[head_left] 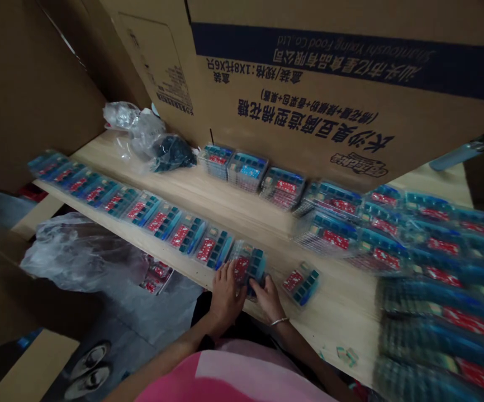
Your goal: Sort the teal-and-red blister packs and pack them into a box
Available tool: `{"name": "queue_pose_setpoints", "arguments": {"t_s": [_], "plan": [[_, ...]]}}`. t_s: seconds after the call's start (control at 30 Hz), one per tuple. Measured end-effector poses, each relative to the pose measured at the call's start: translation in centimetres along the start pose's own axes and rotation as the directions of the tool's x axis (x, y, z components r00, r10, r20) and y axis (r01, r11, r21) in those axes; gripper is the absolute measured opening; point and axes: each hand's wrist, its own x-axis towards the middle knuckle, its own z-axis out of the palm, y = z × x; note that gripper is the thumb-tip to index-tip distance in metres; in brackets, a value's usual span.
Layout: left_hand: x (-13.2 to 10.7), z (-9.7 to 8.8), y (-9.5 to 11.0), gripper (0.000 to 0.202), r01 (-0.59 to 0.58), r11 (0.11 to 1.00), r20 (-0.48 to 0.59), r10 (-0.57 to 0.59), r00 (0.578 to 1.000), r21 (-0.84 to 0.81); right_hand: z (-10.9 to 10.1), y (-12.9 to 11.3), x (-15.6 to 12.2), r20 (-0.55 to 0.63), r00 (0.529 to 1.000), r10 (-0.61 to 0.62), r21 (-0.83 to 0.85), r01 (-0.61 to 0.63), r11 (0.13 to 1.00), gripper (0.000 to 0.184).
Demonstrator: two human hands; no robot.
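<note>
Pink shirt [229, 379] at bottom of view. Left hand [225, 298] and right hand [268, 298] on blue-and-red plastic pack [248, 268] at front edge of worktop [330, 329], end of long pack row [141, 212]. Left fingers [229, 273] spread over pack's near side; right fingers [259, 287] pressed together against lower corner. Loose pack [301, 283] just right of hands.

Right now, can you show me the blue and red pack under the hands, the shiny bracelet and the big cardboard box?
Blue-and-red plastic pack [254, 261]: head view, on its top part, just past the fingers.
Metal bangle [279, 321]: head view, on the band around the wrist.
Cardboard carton [309, 120]: head view, on its printed side.
</note>
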Motion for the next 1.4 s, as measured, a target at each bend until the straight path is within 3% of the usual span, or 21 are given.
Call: {"name": "queue_pose_setpoints", "arguments": {"t_s": [0.17, 0.37, 0.6, 0.77, 0.9, 1.0, 1.13, 1.23, 1.4], "plan": [[0.3, 0.3, -0.4, 0.054, -0.010, 0.996, -0.078, 0.003, 0.997, -0.090, 0.5, -0.2, -0.2, -0.035, 0.999, -0.029, -0.061, 0.027, 0.998, 0.032], [0.7, -0.4, -0.2, 0.055, 0.057, 0.975, -0.065, -0.073, 0.995, -0.215, 0.4, 0.1, -0.2, -0.155, 0.979, -0.133, -0.147, 0.110, 0.983, 0.027], [0.7, -1.4, 1.4, 0.060, -0.019, 0.922, -0.021, 0.012, 1.000, -0.387, -0.9, 0.3, 0.0, -0.073, 0.995, -0.068, 0.210, 0.082, 0.974, 0.030], [1.8, 0.1, -0.9, 0.057, -0.085, 0.965, 0.029, 0.095, 0.995, -0.248, -1.2, 0.5, 0.1, -0.089, 0.996, -0.022, 0.387, 0.055, 0.920, 0.029], [2.7, 1.7, -2.5, 0.061, -0.217, 0.975, 0.068, 0.219, 0.973, -0.037, -4.1, 1.7, 0.5, -0.167, 0.985, 0.047, 0.475, 0.039, 0.879, 0.030], [2.9, 2.5, -2.8, 0.063, -0.287, 0.955, 0.058, 0.283, 0.957, 0.076, -8.2, 3.5, 1.7, -0.328, 0.936, 0.130, 0.458, 0.038, 0.888, 0.032], [2.7, 3.0, -3.0, 0.060, -0.344, 0.916, 0.014, 0.349, 0.937, 0.206, -12.6, 5.7, 4.5, -0.554, 0.808, 0.200, 0.238, -0.077, 0.968, 0.037], [2.7, 3.3, -3.1, 0.060, -0.368, 0.895, 0.006, 0.379, 0.925, 0.250, -13.9, 6.5, 6.0, -0.597, 0.775, 0.209, 0.181, -0.124, 0.976, 0.052], [2.9, 2.9, -2.3, 0.064, -0.325, 0.901, 0.011, 0.336, 0.942, 0.287, -13.9, 6.3, 5.9, -0.660, 0.726, 0.194, 0.084, -0.186, 0.979, 0.085]]}}
